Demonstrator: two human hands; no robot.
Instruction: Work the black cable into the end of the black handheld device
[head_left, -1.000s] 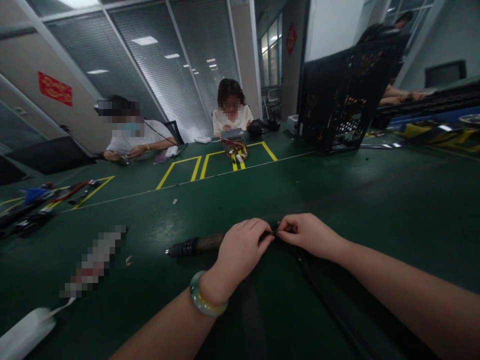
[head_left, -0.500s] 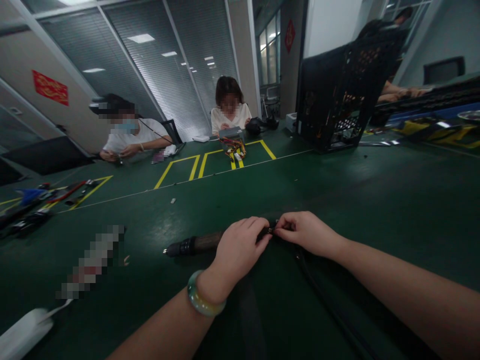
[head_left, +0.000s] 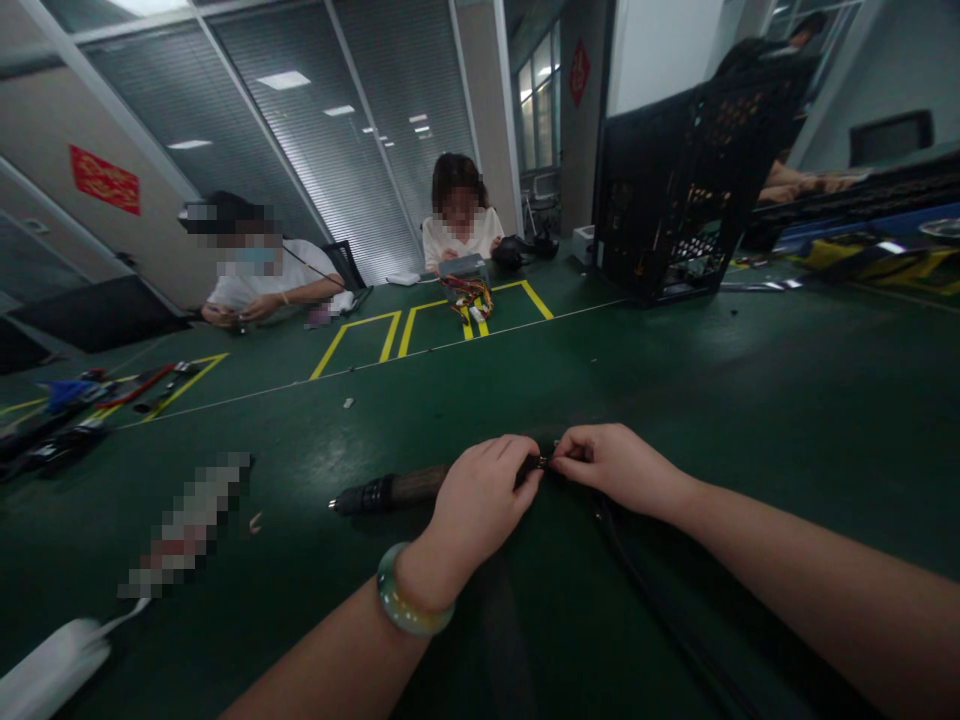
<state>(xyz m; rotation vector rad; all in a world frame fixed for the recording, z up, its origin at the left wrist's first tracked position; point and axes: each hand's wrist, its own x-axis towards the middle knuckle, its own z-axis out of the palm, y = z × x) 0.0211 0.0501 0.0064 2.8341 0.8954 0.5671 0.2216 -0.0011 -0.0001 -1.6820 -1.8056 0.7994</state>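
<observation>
A dark cylindrical tool [head_left: 412, 485], which looks like an electric screwdriver, lies across the green table with its bright metal tip to the left. My left hand [head_left: 487, 490], a green-and-yellow bangle on its wrist, is closed around the tool's rear part and hides it. Between my hands shows a small brassy metal connector [head_left: 541, 462]. My right hand [head_left: 600, 460] pinches at that end with thumb and fingers; what exactly sits in its fingertips is mostly hidden. A black cable [head_left: 637, 575] runs from beneath my right hand toward the bottom right.
A black computer case [head_left: 675, 190] stands at the back right. A power supply with coloured wires [head_left: 469, 290] sits across the table [head_left: 360, 620]. Two people sit opposite. A phone-like white item [head_left: 56, 665] with a cord lies front left, and tools and cables [head_left: 67, 420] lie far left.
Both hands keep nearly the same hold and place. The whole view has shifted very slightly.
</observation>
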